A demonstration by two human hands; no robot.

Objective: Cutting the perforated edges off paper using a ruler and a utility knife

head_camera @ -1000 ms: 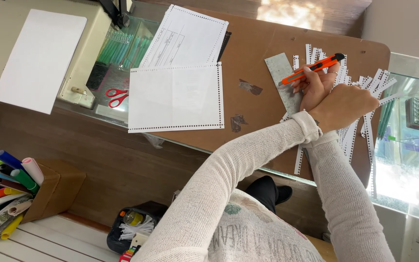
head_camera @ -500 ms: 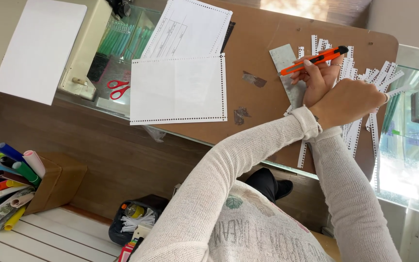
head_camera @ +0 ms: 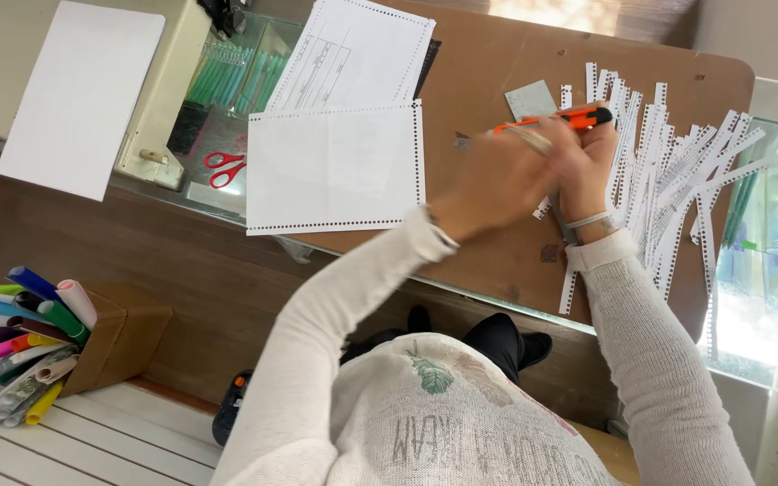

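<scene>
Hands meet over the brown board (head_camera: 497,54): right hand (head_camera: 587,166) grips an orange cutter (head_camera: 556,118), left hand (head_camera: 497,184) curled beside it.

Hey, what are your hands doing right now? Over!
Right hand grips orange utility knife. Left hand alongside, touching it. Pile of perforated paper strips beside them on brown board. Nothing in the way.

left hand (head_camera: 497,184) moved onto orange cutter (head_camera: 551,119)

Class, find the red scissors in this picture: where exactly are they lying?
In the head view, the scissors lie at left-centre on the glass surface, between the cream box and the blank perforated sheet.
</scene>
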